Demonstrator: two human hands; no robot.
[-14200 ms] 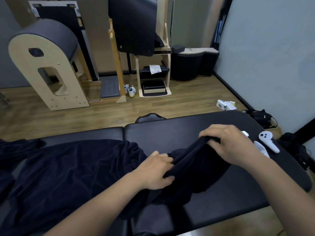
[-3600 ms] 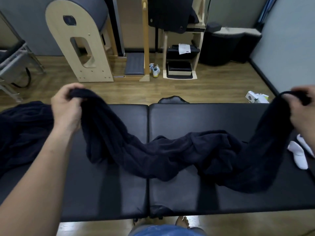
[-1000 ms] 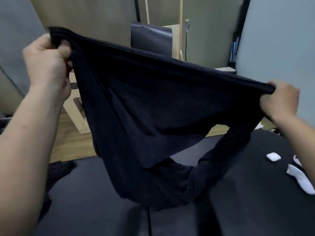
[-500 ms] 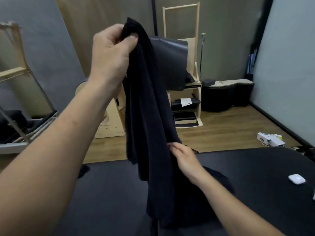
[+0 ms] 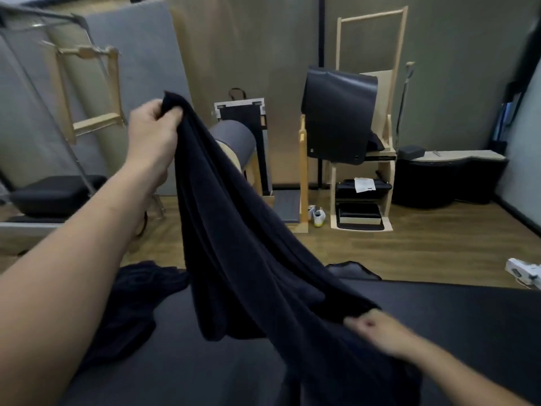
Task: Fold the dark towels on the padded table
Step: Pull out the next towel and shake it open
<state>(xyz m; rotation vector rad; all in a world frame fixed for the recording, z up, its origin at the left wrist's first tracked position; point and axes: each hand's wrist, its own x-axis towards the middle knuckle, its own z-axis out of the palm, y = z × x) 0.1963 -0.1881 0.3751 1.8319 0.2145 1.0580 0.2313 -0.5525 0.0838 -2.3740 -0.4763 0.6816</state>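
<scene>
A dark navy towel (image 5: 248, 244) stretches in a slant from upper left to lower right above the black padded table (image 5: 456, 323). My left hand (image 5: 152, 136) grips its upper end high in the air. Low over the table, my right hand (image 5: 377, 332) holds the towel's lower part, fingers curled into the cloth. The towel's bottom folds sag onto the padding. A second dark towel (image 5: 128, 303) lies crumpled at the table's left end.
Beyond the table is wooden floor with a wooden barrel frame (image 5: 234, 145), a wooden chair with black pads (image 5: 345, 118), a pair of shoes (image 5: 317, 216) and a black curved unit (image 5: 448, 177). A white box (image 5: 524, 272) lies on the floor at right.
My left hand has dropped lower and to the left with the towel's top. My right hand has slid down and right along the cloth, pulling the towel into a slant.
</scene>
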